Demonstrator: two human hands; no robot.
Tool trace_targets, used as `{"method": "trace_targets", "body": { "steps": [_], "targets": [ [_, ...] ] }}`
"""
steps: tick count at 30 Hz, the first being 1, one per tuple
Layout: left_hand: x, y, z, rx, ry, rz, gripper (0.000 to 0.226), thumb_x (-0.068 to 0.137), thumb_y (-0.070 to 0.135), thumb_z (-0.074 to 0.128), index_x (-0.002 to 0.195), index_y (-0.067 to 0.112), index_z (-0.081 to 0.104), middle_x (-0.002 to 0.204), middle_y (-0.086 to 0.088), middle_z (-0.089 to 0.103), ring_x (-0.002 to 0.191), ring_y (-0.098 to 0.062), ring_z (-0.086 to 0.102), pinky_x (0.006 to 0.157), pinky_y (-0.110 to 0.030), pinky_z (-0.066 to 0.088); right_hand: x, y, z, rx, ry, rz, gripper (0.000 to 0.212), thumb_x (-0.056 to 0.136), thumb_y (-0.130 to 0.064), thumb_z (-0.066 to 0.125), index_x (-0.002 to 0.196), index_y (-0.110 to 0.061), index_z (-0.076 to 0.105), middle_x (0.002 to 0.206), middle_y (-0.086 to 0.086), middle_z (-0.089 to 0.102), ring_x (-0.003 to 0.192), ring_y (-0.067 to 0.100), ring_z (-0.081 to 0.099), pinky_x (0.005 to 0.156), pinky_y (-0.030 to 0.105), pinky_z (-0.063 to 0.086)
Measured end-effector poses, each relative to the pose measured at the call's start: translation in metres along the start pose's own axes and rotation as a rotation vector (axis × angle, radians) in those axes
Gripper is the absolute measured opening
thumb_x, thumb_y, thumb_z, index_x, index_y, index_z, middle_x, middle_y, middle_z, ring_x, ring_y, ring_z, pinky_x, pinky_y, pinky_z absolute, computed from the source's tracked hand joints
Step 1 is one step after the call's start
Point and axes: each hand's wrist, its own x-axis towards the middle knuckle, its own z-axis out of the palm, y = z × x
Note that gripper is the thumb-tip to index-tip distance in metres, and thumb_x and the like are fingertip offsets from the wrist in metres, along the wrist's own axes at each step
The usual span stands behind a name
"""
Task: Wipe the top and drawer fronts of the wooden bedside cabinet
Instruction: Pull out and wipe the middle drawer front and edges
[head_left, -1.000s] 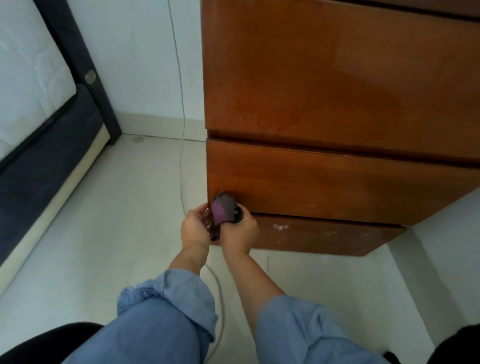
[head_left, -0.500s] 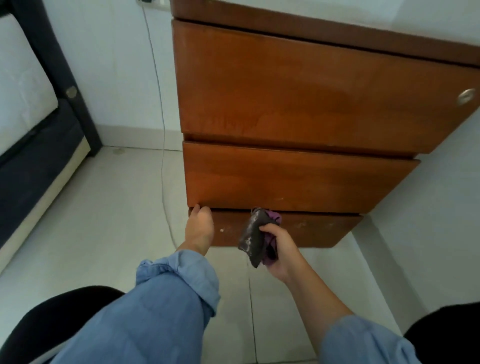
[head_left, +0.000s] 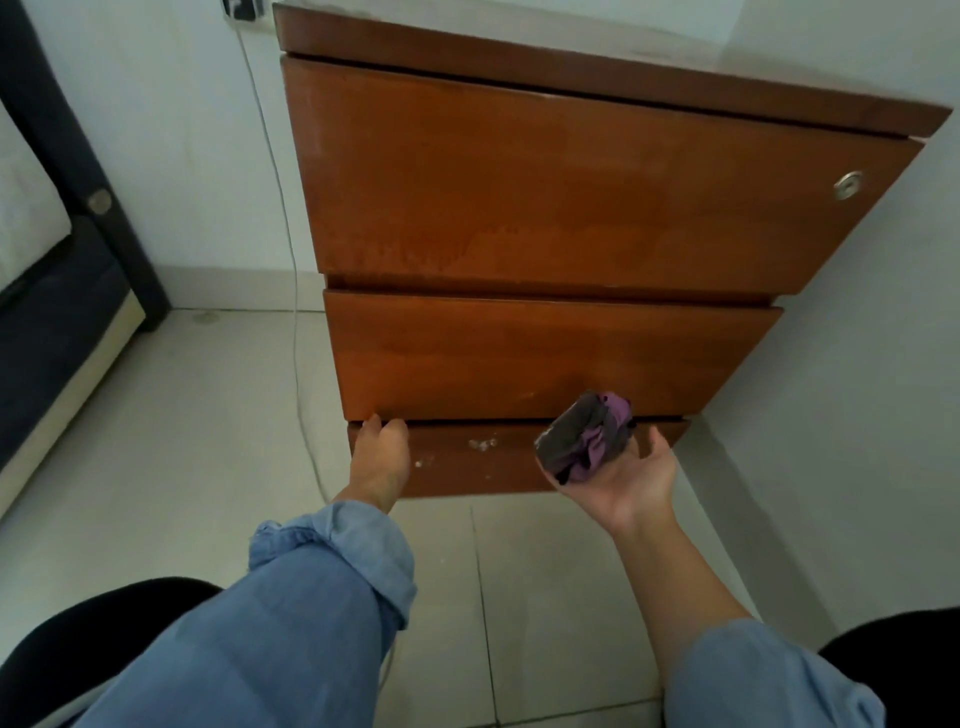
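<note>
A: Head view. What are the materials and shapes?

B: The wooden bedside cabinet (head_left: 545, 208) is a reddish-brown box with smooth, flat drawer fronts: a tall top drawer (head_left: 519, 187) with a round metal lock (head_left: 848, 185) at its right end, a middle drawer (head_left: 519, 358), and a low bottom drawer (head_left: 483, 457) flecked with pale marks. The cloth (head_left: 584, 439), a crumpled grey and purple wad, sits in front of the bottom drawer's right part.

A: What are the hands doing?

B: The right hand (head_left: 623, 478) is turned palm up, fingers curled round the cloth from below. The left hand (head_left: 379, 457) rests at the bottom drawer's top left corner, fingers pressed together and hooked into the gap under the middle drawer.

A: What differs from half a second ago?

B: The cloth is further right along the bottom drawer and the palm has turned upward. The left hand stays at the corner. The cabinet's top edge now shows more fully.

A: Anything hidden?

B: The left fingertips are inside the gap. A thin white cable (head_left: 291, 270) runs down the wall left of the cabinet, and its plug is cut off at the frame's top.
</note>
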Motion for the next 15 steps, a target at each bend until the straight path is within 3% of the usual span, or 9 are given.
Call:
{"method": "trace_targets", "body": {
  "steps": [2, 5, 7, 9, 12, 15],
  "targets": [
    [-0.006, 0.001, 0.0, 0.107, 0.018, 0.062, 0.051, 0.074, 0.027, 0.039, 0.12, 0.008, 0.05, 0.133, -0.019, 0.045, 0.112, -0.042, 0.049, 0.102, -0.057, 0.039, 0.008, -0.005, 0.002, 0.016, 0.018, -0.042, 0.046, 0.098, -0.038, 0.023, 0.134, -0.019, 0.045, 0.128, 0.015, 0.052, 0.116, 0.037, 0.05, 0.099, 0.054, 0.039],
    [-0.003, -0.005, 0.001, 0.191, 0.056, 0.111, 0.055, 0.064, 0.033, 0.035, 0.111, 0.007, 0.051, 0.13, -0.012, 0.041, 0.108, -0.043, 0.047, 0.102, -0.057, 0.036, 0.02, -0.007, 0.005, -0.027, 0.028, -0.12, 0.04, 0.095, -0.012, 0.033, 0.134, -0.014, 0.045, 0.139, 0.017, 0.045, 0.12, 0.036, 0.048, 0.095, 0.055, 0.041],
    [0.004, -0.009, 0.004, 0.259, 0.077, 0.116, 0.059, 0.063, 0.035, 0.033, 0.11, 0.004, 0.051, 0.13, -0.012, 0.039, 0.109, -0.043, 0.044, 0.103, -0.057, 0.032, 0.027, -0.006, 0.008, -0.052, 0.034, -0.172, 0.042, 0.092, 0.001, 0.036, 0.132, -0.011, 0.044, 0.14, 0.019, 0.043, 0.124, 0.037, 0.046, 0.099, 0.054, 0.039],
    [0.014, -0.016, 0.008, 0.338, 0.062, 0.123, 0.064, 0.064, 0.035, 0.029, 0.115, 0.004, 0.051, 0.135, -0.013, 0.037, 0.116, -0.04, 0.038, 0.106, -0.057, 0.028, 0.036, -0.005, 0.013, -0.087, 0.073, -0.239, 0.051, 0.089, 0.01, 0.044, 0.135, -0.011, 0.042, 0.141, 0.02, 0.042, 0.125, 0.039, 0.045, 0.092, 0.053, 0.044],
    [0.024, -0.022, 0.012, 0.471, 0.035, 0.15, 0.063, 0.072, 0.034, 0.029, 0.122, 0.001, 0.05, 0.141, -0.015, 0.034, 0.129, -0.035, 0.027, 0.111, -0.059, 0.021, 0.05, -0.002, 0.024, -0.216, 0.23, -0.303, 0.056, 0.084, 0.009, 0.059, 0.132, -0.016, 0.044, 0.136, 0.015, 0.047, 0.122, 0.036, 0.049, 0.091, 0.049, 0.049],
    [0.019, -0.024, 0.013, 0.646, 0.078, 0.183, 0.053, 0.087, 0.025, 0.035, 0.135, 0.004, 0.04, 0.151, -0.008, 0.025, 0.145, -0.025, 0.009, 0.115, -0.058, 0.005, 0.059, 0.008, 0.036, -0.354, 0.321, -0.437, 0.049, 0.084, 0.003, 0.063, 0.118, -0.023, 0.041, 0.126, 0.008, 0.049, 0.113, 0.029, 0.054, 0.095, 0.05, 0.049]
  ]
}}
